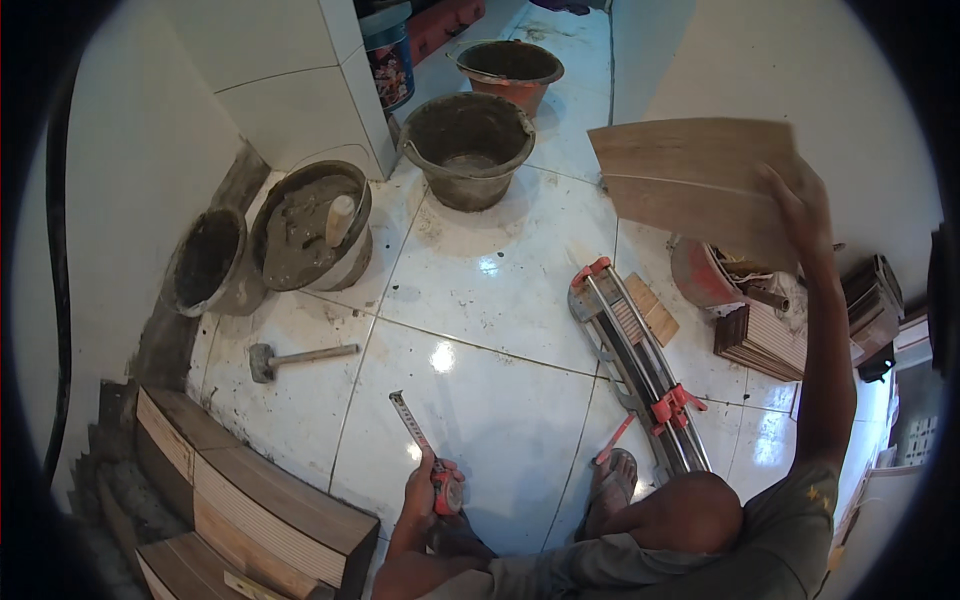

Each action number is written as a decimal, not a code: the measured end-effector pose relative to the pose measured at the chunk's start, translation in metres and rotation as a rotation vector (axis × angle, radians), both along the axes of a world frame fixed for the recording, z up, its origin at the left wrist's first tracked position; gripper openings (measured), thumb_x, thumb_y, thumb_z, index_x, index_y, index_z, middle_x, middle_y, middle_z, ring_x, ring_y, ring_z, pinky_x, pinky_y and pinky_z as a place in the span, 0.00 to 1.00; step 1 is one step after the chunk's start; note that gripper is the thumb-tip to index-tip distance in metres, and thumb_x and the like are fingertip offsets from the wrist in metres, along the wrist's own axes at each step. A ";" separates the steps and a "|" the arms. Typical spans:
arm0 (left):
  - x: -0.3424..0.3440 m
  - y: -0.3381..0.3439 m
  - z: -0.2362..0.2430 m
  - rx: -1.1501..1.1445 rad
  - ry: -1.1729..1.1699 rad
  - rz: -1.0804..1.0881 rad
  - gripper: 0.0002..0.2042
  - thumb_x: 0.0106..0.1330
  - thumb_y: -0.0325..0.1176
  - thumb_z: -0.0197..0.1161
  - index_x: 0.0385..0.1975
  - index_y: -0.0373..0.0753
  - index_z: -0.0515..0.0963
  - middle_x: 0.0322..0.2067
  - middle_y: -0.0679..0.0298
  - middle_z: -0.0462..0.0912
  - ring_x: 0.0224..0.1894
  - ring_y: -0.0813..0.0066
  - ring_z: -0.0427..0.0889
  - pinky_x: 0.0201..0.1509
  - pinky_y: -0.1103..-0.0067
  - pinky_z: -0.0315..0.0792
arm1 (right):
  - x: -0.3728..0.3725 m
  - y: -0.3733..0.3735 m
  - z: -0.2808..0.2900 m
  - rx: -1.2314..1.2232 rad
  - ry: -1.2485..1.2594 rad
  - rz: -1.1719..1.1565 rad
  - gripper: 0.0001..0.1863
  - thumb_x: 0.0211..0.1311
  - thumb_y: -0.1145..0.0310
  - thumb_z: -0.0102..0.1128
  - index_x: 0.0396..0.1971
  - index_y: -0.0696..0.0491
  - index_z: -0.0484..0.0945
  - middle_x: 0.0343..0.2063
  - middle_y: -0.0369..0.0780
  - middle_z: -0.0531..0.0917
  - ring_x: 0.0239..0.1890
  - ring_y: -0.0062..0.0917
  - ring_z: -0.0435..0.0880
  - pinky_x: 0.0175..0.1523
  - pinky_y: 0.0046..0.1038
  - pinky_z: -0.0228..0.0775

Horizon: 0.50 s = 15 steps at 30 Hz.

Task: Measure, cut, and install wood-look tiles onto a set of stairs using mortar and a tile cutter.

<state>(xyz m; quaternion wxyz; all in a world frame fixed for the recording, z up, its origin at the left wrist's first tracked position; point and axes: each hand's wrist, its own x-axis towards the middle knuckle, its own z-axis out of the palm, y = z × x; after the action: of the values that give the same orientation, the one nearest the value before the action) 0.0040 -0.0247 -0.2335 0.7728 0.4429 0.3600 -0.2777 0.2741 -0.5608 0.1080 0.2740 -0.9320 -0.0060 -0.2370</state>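
My right hand (800, 215) fingers clamped on wood-look tile (695, 185), raised, long axis crosswise — left hand (425, 495) fingers gripping tape measure (445, 485), blade pointing forward-left

A glossy white tiled floor (500, 400) carries mortar buckets (468, 148) at its far edge, a mallet (297, 357) toward the left edge, a tile cutter (637, 372) and stacked tiles (765, 342) toward the right edge.

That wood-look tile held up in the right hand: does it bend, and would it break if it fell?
The tile probably stays stiff: it juts flat past the right hand, gripped at one edge only, with no sag. It is likely fairly light, since one hand lifts it. It looks thin, so a fall onto the hard glossy floor could well chip or crack it.
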 end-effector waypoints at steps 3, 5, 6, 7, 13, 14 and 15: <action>0.001 0.001 0.002 0.036 -0.032 -0.029 0.31 0.78 0.63 0.50 0.39 0.33 0.78 0.31 0.55 0.84 0.34 0.63 0.85 0.40 0.68 0.81 | -0.080 0.008 -0.003 0.330 0.030 -0.098 0.30 0.69 0.50 0.67 0.53 0.65 0.79 0.43 0.43 0.87 0.43 0.26 0.84 0.50 0.32 0.76; 0.007 -0.002 0.003 0.033 -0.059 -0.058 0.31 0.78 0.62 0.50 0.39 0.33 0.78 0.31 0.56 0.84 0.34 0.64 0.84 0.40 0.69 0.81 | -0.122 0.020 -0.036 0.217 0.056 -0.329 0.34 0.70 0.43 0.63 0.53 0.64 0.80 0.44 0.48 0.87 0.46 0.33 0.84 0.54 0.35 0.74; 0.009 -0.004 0.002 0.061 -0.071 -0.054 0.30 0.79 0.61 0.50 0.39 0.33 0.78 0.31 0.56 0.83 0.34 0.65 0.84 0.40 0.69 0.81 | -0.140 0.027 -0.061 0.053 0.066 -0.434 0.36 0.71 0.39 0.59 0.55 0.63 0.80 0.45 0.53 0.86 0.49 0.40 0.84 0.58 0.40 0.72; 0.011 -0.006 0.003 0.081 -0.082 -0.047 0.29 0.79 0.60 0.51 0.39 0.33 0.79 0.31 0.57 0.83 0.34 0.66 0.84 0.40 0.70 0.80 | -0.154 0.036 -0.091 0.054 0.153 -0.468 0.38 0.71 0.38 0.57 0.56 0.63 0.79 0.46 0.55 0.85 0.49 0.44 0.83 0.59 0.42 0.71; 0.011 0.006 0.008 0.141 -0.107 -0.048 0.27 0.80 0.56 0.52 0.40 0.33 0.82 0.32 0.61 0.84 0.33 0.73 0.83 0.40 0.76 0.77 | -0.234 0.084 -0.268 0.642 0.518 -0.524 0.39 0.73 0.39 0.57 0.56 0.67 0.77 0.47 0.54 0.85 0.47 0.44 0.84 0.58 0.45 0.71; 0.013 0.009 0.008 0.169 -0.108 -0.046 0.26 0.80 0.55 0.52 0.41 0.33 0.82 0.32 0.61 0.84 0.33 0.73 0.82 0.40 0.77 0.77 | -0.241 0.090 -0.288 0.545 0.569 -0.578 0.37 0.73 0.41 0.59 0.56 0.67 0.77 0.46 0.52 0.86 0.46 0.41 0.85 0.56 0.43 0.73; 0.015 0.010 0.008 0.176 -0.098 -0.038 0.26 0.80 0.55 0.52 0.41 0.33 0.82 0.32 0.61 0.84 0.33 0.73 0.82 0.40 0.77 0.77 | -0.248 0.092 -0.304 0.559 0.546 -0.523 0.37 0.73 0.41 0.59 0.56 0.67 0.77 0.46 0.52 0.86 0.46 0.41 0.85 0.56 0.43 0.73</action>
<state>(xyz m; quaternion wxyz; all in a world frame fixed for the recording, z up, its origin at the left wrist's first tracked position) 0.0188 -0.0148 -0.2258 0.7421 0.5289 0.3362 -0.2377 0.0266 -0.4684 -0.1956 0.4370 -0.8211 0.3653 -0.0366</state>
